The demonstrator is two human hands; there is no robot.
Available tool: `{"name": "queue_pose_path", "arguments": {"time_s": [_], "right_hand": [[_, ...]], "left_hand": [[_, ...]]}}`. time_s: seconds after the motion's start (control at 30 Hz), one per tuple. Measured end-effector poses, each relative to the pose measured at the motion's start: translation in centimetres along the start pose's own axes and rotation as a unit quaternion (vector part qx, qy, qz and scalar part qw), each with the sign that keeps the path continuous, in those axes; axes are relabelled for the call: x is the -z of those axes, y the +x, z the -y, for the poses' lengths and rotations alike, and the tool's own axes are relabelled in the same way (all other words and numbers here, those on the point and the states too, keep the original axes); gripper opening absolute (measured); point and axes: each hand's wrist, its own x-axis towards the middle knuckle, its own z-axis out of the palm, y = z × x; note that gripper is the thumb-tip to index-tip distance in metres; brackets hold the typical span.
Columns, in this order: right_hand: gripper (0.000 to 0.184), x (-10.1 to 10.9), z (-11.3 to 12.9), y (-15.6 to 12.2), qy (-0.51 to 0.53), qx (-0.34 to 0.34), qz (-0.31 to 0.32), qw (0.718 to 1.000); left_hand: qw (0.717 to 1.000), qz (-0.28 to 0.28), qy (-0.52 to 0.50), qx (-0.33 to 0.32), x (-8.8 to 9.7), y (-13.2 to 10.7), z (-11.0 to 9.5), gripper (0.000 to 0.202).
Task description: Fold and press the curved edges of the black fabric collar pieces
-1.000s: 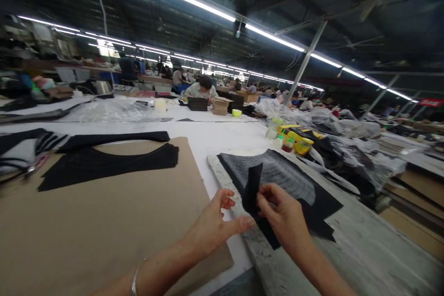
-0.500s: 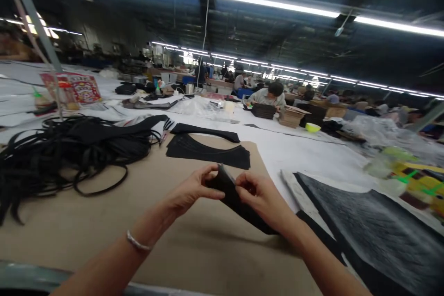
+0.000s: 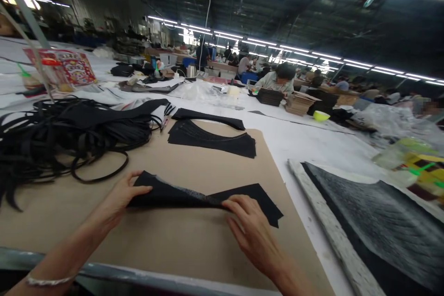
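Bench [image 3: 294, 141] space, white-topped, underlies it all, carrying a broad brown sheet [image 3: 166, 240]. At right, a pale slab [image 3: 322, 222] bears a grey-streaked black panel [image 3: 381, 222], both cut off by the frame. Black straps [image 3: 93, 129] heap at left, too tangled to count. Beyond the hands lie curved black cut-outs [image 3: 194, 136], overlapped, their number unclear.

Nearest is the black piece [image 3: 163, 194], on the brown sheet between the 2 hands, its left end raised and its middle folded or curled. It looks light, thin and limp yet springy, unlikely to break but apt to crease; holding both ends should keep it flat. Whether the flat part at right belongs to it or is a 2nd piece, I cannot tell.

The left hand [image 3: 120, 196] has a narrow grip, pinching the raised end, some fingertips hidden behind. The right hand [image 3: 253, 229] touches the edge; whether its grip pinches or merely presses is unclear. Smallest, a speckled band along the upper edge may be tacky.
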Motion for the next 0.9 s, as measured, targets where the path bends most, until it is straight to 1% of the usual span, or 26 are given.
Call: {"name": "queue_pose_path", "arguments": {"time_s": [0.07,0.1,0.17,0.2,0.23,0.3,0.43,0.5,0.53,0.6,0.63,0.7,0.8,0.87,0.9], "right_hand": [[0.044,0.4,-2.7,-2.7,-0.055,-0.046,-0.005,0.997],[0.050,0.6,-4.0,-3.7,-0.078,-0.062,-0.008,0.995],[0.057,0.9,-6.0,-4.9,-0.118,-0.083,-0.006,0.989],[0.057,0.8,-6.6,-5.1,-0.135,-0.086,-0.005,0.987],[0.056,0.6,-6.8,-5.0,-0.150,-0.085,-0.003,0.985],[0.055,-0.2,-6.4,-4.2,-0.171,-0.070,0.000,0.983],[0.049,-3.0,-5.0,-1.9,-0.200,-0.052,-0.015,0.978],[0.048,-3.8,-5.2,-1.1,-0.223,-0.057,-0.026,0.973],[0.048,-3.8,-5.5,-0.9,-0.235,-0.057,-0.028,0.970],[0.048,-2.7,-6.3,-0.5,-0.254,-0.052,-0.019,0.966],[0.047,-1.7,-6.7,-0.3,-0.259,-0.052,-0.008,0.965],[0.045,0.9,-7.4,0.5,-0.255,-0.064,0.035,0.964],[0.044,4.7,-8.5,2.1,-0.205,-0.127,0.145,0.960],[0.045,6.0,-10.1,2.9,-0.134,-0.150,0.223,0.954],[0.045,6.1,-11.1,3.1,-0.104,-0.154,0.254,0.949]], "left_hand": [[0.999,-0.008,0.035,-0.002,1.5,0.7,1.1,0.074],[0.999,-0.012,0.045,-0.002,1.9,0.8,1.5,0.074],[0.998,-0.025,0.054,-0.002,2.1,0.8,1.8,0.074],[0.998,-0.033,0.055,-0.002,2.0,0.7,1.7,0.075],[0.998,-0.042,0.053,-0.005,1.9,0.6,1.5,0.075],[0.998,-0.054,0.040,-0.018,1.6,0.4,1.0,0.077],[0.997,-0.068,0.021,-0.032,1.2,0.0,-0.6,0.081],[0.997,-0.071,0.014,-0.038,1.2,-0.1,-1.4,0.084],[0.997,-0.069,0.009,-0.039,1.2,-0.2,-1.8,0.086],[0.997,-0.063,-0.001,-0.045,1.2,-0.4,-2.4,0.091],[0.997,-0.056,-0.002,-0.049,1.3,-0.6,-2.6,0.093],[0.997,-0.034,-0.002,-0.065,1.5,-0.9,-2.8,0.093],[0.996,0.001,-0.007,-0.084,1.7,-1.4,-2.3,0.090],[0.996,0.028,-0.012,-0.078,1.7,-1.6,-1.5,0.089],[0.996,0.046,-0.013,-0.072,1.6,-1.5,-0.9,0.088]]}}
